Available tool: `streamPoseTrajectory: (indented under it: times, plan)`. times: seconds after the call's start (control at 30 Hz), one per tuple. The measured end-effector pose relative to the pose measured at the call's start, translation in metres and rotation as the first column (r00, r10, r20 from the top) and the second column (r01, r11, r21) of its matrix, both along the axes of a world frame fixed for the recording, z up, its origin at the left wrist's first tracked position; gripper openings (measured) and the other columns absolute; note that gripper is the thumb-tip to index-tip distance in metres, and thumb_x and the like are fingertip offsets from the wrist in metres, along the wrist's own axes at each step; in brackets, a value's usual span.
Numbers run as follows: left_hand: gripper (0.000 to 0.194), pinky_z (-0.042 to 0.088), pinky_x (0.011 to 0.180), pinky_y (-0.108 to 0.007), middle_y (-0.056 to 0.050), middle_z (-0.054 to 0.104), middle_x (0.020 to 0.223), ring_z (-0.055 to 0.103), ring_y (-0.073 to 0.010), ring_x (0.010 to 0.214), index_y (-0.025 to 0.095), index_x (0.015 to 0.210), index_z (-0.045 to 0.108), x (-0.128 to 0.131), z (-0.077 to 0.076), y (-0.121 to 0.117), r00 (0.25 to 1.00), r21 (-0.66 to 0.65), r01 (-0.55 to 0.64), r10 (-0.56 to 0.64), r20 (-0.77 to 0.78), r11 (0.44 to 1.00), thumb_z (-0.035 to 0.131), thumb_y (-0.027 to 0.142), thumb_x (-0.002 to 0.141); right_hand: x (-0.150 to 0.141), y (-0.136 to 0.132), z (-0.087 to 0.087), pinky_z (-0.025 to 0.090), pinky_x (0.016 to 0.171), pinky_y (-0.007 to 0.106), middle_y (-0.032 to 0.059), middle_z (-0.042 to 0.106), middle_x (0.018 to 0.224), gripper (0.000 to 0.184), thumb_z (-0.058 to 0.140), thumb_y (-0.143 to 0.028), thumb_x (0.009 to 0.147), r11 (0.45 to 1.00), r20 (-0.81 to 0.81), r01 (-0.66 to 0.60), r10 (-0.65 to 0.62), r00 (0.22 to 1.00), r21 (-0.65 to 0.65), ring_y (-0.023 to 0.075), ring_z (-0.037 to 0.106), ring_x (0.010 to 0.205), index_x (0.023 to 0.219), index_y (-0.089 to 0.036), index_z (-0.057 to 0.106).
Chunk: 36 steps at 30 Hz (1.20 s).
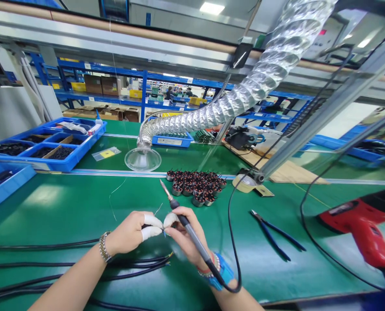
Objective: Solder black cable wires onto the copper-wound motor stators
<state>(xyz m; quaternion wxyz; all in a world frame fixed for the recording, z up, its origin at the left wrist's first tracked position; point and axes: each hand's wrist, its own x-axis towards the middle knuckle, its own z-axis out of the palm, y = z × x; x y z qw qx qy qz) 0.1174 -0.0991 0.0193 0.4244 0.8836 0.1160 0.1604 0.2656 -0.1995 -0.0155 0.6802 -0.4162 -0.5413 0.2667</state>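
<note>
Left hand (130, 231) pinched tight, white-covered thumb and finger meeting the right hand (187, 246) at a small blue wire end (164, 233), right above the green counter (82, 207). Right fingers pinch there too, that hand also wrapped round a soldering iron (192, 235), tip aimed away from the wire. Looks like wire-positioning; the next move calls for a steady pinch, hot tip clear of fingers.
</note>
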Motion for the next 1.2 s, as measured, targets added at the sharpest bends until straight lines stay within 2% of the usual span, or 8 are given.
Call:
streamPoseTrajectory:
  times: [0.13, 0.37, 0.47, 0.67, 0.77, 0.93, 1.07, 1.2]
  plan:
    - [0.027, 0.037, 0.062, -0.021, -0.001, 0.059, 0.070, 0.050, -0.0112, 0.064, 0.016, 0.082, 0.067, 0.001, 0.000, 0.001, 1.000, 0.008, -0.015, 0.015, -0.004, 1.000, 0.048, 0.034, 0.085, -0.003, 0.000, -0.006, 0.049, 0.060, 0.024, -0.0010, 0.060, 0.076, 0.033, 0.062, -0.017, 0.075, 0.996, 0.028, 0.091, -0.091, 0.995, 0.000, 0.0103, 0.058, 0.065, 0.103, -0.024, 0.046]
    - [0.025, 0.040, 0.064, -0.021, -0.002, 0.061, 0.072, 0.052, -0.0118, 0.066, 0.015, 0.081, 0.067, -0.002, 0.003, 0.003, 1.000, -0.054, 0.020, -0.021, -0.012, 0.998, 0.050, 0.034, 0.083, -0.006, -0.004, 0.002, 0.051, 0.061, 0.026, -0.0016, 0.061, 0.075, 0.036, 0.066, -0.020, 0.073, 0.992, -0.152, -0.090, 0.077, 0.985, -0.084, 0.0105, 0.059, 0.063, 0.102, -0.024, 0.043]
    - [0.024, 0.040, 0.065, -0.021, -0.002, 0.062, 0.074, 0.054, -0.0119, 0.067, 0.016, 0.082, 0.068, -0.001, 0.001, 0.002, 1.000, -0.026, 0.019, -0.019, -0.009, 1.000, 0.051, 0.033, 0.083, -0.004, -0.004, 0.003, 0.051, 0.061, 0.026, -0.0015, 0.061, 0.075, 0.035, 0.065, -0.022, 0.073, 0.990, -0.123, -0.106, 0.094, 0.988, -0.091, 0.0108, 0.059, 0.064, 0.101, -0.024, 0.044]
    - [0.025, 0.041, 0.062, -0.021, -0.003, 0.062, 0.071, 0.054, -0.0123, 0.065, 0.017, 0.081, 0.068, 0.001, -0.002, -0.001, 0.999, 0.132, 0.011, -0.005, -0.043, 0.991, 0.047, 0.031, 0.085, -0.002, -0.002, -0.008, 0.050, 0.065, 0.026, 0.0001, 0.059, 0.080, 0.030, 0.061, -0.018, 0.077, 0.997, 0.066, 0.069, -0.067, 0.996, -0.029, 0.0111, 0.058, 0.069, 0.102, -0.024, 0.046]
    - [0.027, 0.042, 0.068, -0.023, -0.004, 0.065, 0.084, 0.056, -0.0139, 0.072, 0.019, 0.096, 0.065, -0.004, 0.000, 0.005, 0.994, 0.198, -0.101, 0.106, -0.019, 0.975, 0.040, 0.025, 0.087, -0.005, -0.002, -0.010, 0.050, 0.069, 0.028, -0.0005, 0.058, 0.078, 0.030, 0.060, -0.018, 0.077, 0.992, 0.012, 0.130, -0.130, 0.992, -0.001, 0.0116, 0.059, 0.071, 0.102, -0.024, 0.045]
    - [0.033, 0.041, 0.060, -0.023, -0.002, 0.067, 0.089, 0.050, -0.0108, 0.053, 0.020, 0.114, 0.053, -0.016, 0.006, 0.017, 0.926, 0.157, -0.376, 0.376, 0.030, 0.913, 0.034, 0.027, 0.088, -0.008, -0.002, -0.003, 0.051, 0.070, 0.031, -0.0019, 0.058, 0.074, 0.035, 0.062, -0.022, 0.076, 0.993, -0.147, 0.110, -0.114, 0.983, -0.038, 0.0134, 0.061, 0.072, 0.104, -0.025, 0.040]
    - [0.025, 0.042, 0.069, -0.023, -0.001, 0.066, 0.080, 0.056, -0.0134, 0.070, 0.017, 0.090, 0.060, -0.011, 0.008, 0.011, 0.972, 0.032, -0.234, 0.233, 0.013, 0.972, 0.040, 0.033, 0.087, -0.007, -0.004, -0.003, 0.051, 0.069, 0.032, -0.0021, 0.058, 0.073, 0.036, 0.062, -0.021, 0.077, 0.996, -0.171, 0.072, -0.080, 0.982, -0.053, 0.0133, 0.061, 0.071, 0.105, -0.024, 0.040]
    - [0.018, 0.042, 0.064, -0.022, -0.001, 0.062, 0.073, 0.053, -0.0120, 0.067, 0.016, 0.075, 0.063, 0.000, 0.002, -0.002, 0.989, -0.091, -0.149, 0.149, -0.012, 0.985, 0.051, 0.029, 0.080, -0.008, -0.006, -0.006, 0.050, 0.069, 0.029, -0.0023, 0.060, 0.075, 0.038, 0.062, -0.017, 0.076, 0.999, -0.181, 0.022, -0.030, 0.983, -0.044, 0.0120, 0.060, 0.071, 0.105, -0.025, 0.040]
